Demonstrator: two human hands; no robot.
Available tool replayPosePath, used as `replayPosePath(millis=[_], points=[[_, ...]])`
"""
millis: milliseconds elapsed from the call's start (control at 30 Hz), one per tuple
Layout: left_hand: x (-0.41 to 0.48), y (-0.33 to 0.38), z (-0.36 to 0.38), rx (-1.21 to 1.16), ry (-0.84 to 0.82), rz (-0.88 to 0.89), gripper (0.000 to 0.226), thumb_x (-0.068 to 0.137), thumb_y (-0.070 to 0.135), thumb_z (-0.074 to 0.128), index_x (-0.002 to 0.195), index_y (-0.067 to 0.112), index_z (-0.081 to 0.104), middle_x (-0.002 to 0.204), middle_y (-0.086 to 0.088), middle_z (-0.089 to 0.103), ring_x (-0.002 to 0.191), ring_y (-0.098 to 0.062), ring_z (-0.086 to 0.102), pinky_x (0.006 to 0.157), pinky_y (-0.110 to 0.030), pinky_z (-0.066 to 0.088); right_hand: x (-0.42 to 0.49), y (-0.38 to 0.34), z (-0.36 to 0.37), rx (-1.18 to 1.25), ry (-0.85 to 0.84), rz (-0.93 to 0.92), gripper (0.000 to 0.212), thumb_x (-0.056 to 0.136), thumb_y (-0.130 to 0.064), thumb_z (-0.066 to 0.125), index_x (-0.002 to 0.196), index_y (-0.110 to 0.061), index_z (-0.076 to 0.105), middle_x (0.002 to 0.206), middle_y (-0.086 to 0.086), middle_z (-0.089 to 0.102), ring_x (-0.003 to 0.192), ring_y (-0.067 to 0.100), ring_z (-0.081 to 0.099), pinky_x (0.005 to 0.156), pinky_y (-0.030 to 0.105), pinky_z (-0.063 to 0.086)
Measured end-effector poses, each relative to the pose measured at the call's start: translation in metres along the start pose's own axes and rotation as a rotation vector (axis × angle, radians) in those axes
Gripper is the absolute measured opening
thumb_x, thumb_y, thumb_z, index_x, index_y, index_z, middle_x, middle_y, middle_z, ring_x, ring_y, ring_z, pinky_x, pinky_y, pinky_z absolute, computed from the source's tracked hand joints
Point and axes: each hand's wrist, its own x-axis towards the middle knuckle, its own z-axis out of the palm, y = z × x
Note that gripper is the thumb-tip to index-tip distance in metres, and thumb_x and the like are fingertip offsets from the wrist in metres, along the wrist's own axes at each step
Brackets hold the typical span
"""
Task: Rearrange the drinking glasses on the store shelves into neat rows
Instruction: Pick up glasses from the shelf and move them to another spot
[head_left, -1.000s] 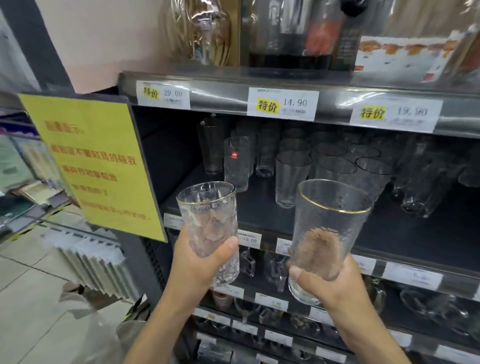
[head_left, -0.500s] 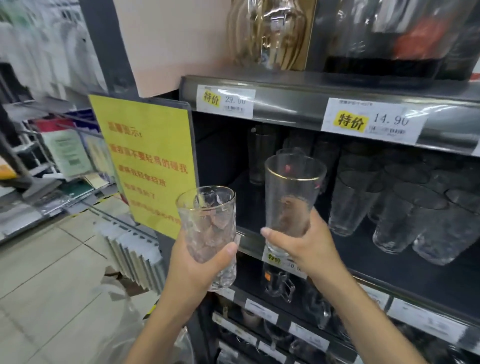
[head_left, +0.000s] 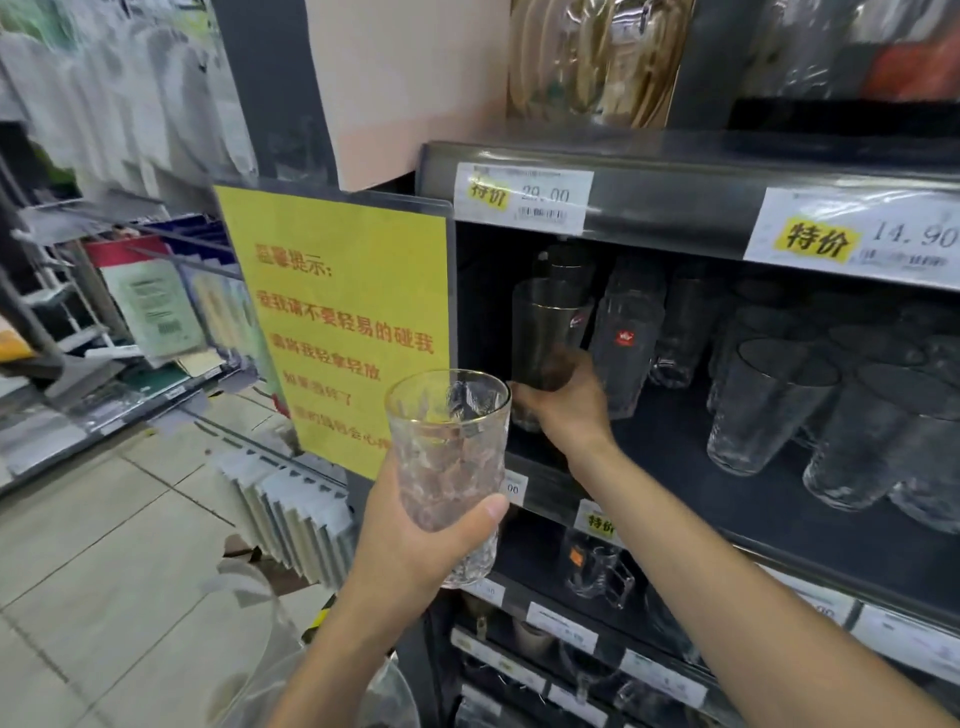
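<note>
While the left hand grips a textured gold-rimmed glass, the right hand grips a smooth tumbler. It has reached past the yellow sign.

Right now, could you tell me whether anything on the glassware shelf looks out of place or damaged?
Nothing looks broken or spilled. The clear hammered tumblers at the right of the dark shelf stand staggered, not in straight rows; their lean may just be the wide lens.

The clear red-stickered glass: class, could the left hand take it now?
Probably not: the left hand grips a textured gold-rimmed glass, and the right hand with its smooth glass blocks the red-stickered glass.
</note>
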Motion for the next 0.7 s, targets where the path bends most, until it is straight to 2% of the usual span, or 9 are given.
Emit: replayPosePath(millis=[67, 100, 167, 233, 367, 467, 567, 700], points=[[0.002, -0.001, -0.002, 0.005, -0.011, 0.015, 0.072, 0.056, 0.042, 0.082, 0.12, 0.024, 0.055, 0.1, 0.024, 0.071, 0.092, 0.005, 0.068, 0.07, -0.004, 0.048, 0.008, 0.008, 0.006, -0.023, 0.025, 0.0, 0.074, 0.07, -0.031, 0.087, 0.129, -0.021, 0.044, 0.116, -0.005, 0.061, 0.104, 0.012, 0.06, 0.084, 0.024, 0.054], [0.003, -0.002, -0.003, 0.001, -0.015, 0.015, 0.072, 0.055, 0.041, 0.082, 0.12, 0.022, 0.055, 0.1, 0.023, 0.072, 0.092, 0.004, 0.068, 0.07, -0.004, 0.048, 0.011, 0.011, 0.008, -0.04, 0.037, -0.003, 0.075, 0.07, -0.031, 0.087, 0.13, -0.021, 0.043, 0.119, -0.004, 0.061, 0.106, 0.013, 0.059, 0.089, 0.028, 0.051], [0.004, -0.002, -0.003, -0.009, -0.021, -0.001, 0.064, 0.062, 0.033, 0.088, 0.115, 0.024, 0.054, 0.094, 0.028, 0.071, 0.087, 0.008, 0.067, 0.066, -0.002, 0.047, 0.016, 0.014, 0.012, -0.054, 0.057, -0.011, 0.075, 0.072, -0.029, 0.087, 0.131, -0.02, 0.043, 0.121, -0.003, 0.061, 0.107, 0.013, 0.057, 0.087, 0.026, 0.048], [0.005, -0.002, -0.003, -0.019, -0.029, -0.017, 0.058, 0.062, 0.028, 0.085, 0.11, 0.028, 0.053, 0.089, 0.033, 0.069, 0.083, 0.012, 0.066, 0.063, 0.0, 0.045, 0.019, 0.015, 0.015, -0.05, 0.072, -0.011, 0.075, 0.072, -0.028, 0.086, 0.132, -0.019, 0.042, 0.122, -0.002, 0.06, 0.108, 0.014, 0.058, 0.087, 0.025, 0.047], [0.01, -0.006, -0.005, -0.02, -0.052, 0.005, 0.062, 0.056, 0.036, 0.08, 0.112, 0.03, 0.054, 0.097, 0.027, 0.071, 0.09, 0.007, 0.067, 0.069, -0.003, 0.047, 0.022, 0.014, 0.018, -0.028, 0.072, 0.006, 0.082, 0.076, -0.024, 0.085, 0.137, -0.015, 0.031, 0.126, 0.001, 0.054, 0.107, 0.012, 0.053, 0.091, 0.025, 0.046], [0.012, -0.01, -0.005, -0.025, -0.085, 0.012, 0.056, 0.065, 0.023, 0.078, 0.116, 0.028, 0.054, 0.1, 0.023, 0.072, 0.092, 0.005, 0.068, 0.071, -0.004, 0.048, 0.024, 0.015, 0.022, -0.031, 0.105, 0.0, 0.08, 0.077, -0.022, 0.084, 0.135, -0.012, 0.03, 0.132, 0.006, 0.053, 0.115, 0.017, 0.054, 0.098, 0.026, 0.043], [0.015, -0.013, -0.005, -0.022, -0.106, 0.018, 0.057, 0.066, 0.02, 0.075, 0.119, 0.023, 0.055, 0.102, 0.019, 0.072, 0.094, 0.002, 0.068, 0.073, -0.006, 0.049, 0.025, 0.017, 0.025, -0.029, 0.117, -0.005, 0.077, 0.077, -0.022, 0.083, 0.133, -0.012, 0.03, 0.135, 0.009, 0.053, 0.122, 0.022, 0.054, 0.105, 0.031, 0.042], [0.014, -0.014, -0.005, -0.029, -0.109, 0.024, 0.055, 0.066, 0.02, 0.075, 0.117, 0.025, 0.054, 0.101, 0.024, 0.071, 0.094, 0.006, 0.067, 0.072, -0.003, 0.047, 0.025, 0.017, 0.025, -0.03, 0.113, -0.024, 0.072, 0.081, -0.02, 0.08, 0.134, -0.01, 0.033, 0.136, 0.008, 0.053, 0.123, 0.021, 0.053, 0.098, 0.021, 0.038]])
